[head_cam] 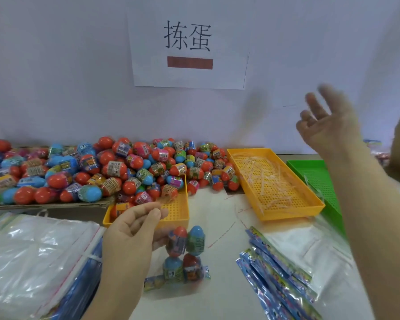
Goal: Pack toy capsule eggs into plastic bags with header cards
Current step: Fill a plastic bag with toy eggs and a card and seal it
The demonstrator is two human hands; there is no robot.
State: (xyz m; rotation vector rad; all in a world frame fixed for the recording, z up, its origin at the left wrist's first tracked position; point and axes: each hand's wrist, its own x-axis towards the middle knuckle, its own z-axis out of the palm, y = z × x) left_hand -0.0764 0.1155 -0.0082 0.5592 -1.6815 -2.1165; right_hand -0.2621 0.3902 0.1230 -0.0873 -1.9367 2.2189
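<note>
at tray [174, 222] rim, left hand [134, 234] pinches bag [185, 255]

The white table [214, 205] carries egg-heaped cardboard [44, 205], a green tray [314, 176] (perforated) and header-carded bags [280, 269].

Bright, even, cool white light; no hard shadows. A soft, smeared shadow falls on the wall [254, 107] left of the raised right hand [328, 125], which is motion-blurred with ghosted fingertips. The bag of eggs [185, 255] pinched by the left hand [129, 239] is blurred too. White glare on the stacked plastic bags [32, 250]. Egg pile [102, 172] sharp centrally, softer and bowed toward the left edge.
</note>
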